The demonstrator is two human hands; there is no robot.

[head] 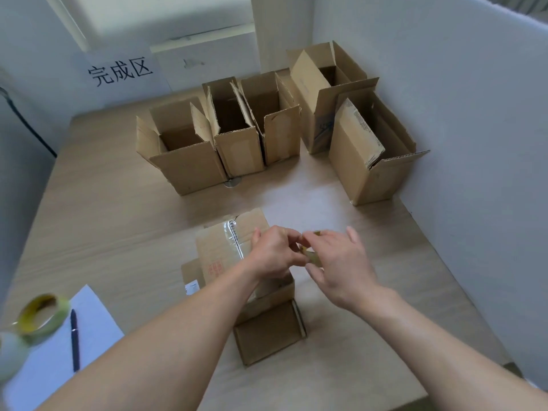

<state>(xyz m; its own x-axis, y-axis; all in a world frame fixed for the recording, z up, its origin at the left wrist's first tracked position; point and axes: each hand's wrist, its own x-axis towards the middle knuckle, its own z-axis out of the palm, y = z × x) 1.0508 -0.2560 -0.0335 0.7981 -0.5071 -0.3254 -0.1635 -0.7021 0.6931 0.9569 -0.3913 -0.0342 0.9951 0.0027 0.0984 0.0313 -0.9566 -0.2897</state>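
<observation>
A small cardboard box (221,247) lies on the wooden table (112,221) in front of me, with clear tape stuck along its top seam and a flap hanging toward me. My right hand (338,262) holds a roll of clear tape (311,255) just right of the box's top. My left hand (274,252) pinches at the tape's edge, fingertips meeting those of the right hand. The roll is mostly hidden by both hands.
Several open cardboard boxes (184,143) stand in a row at the back, two more (367,149) by the right wall. A second tape roll (40,317), a sheet of paper (53,360) and a pen (74,341) lie at the near left. A paper sign (120,73) hangs behind.
</observation>
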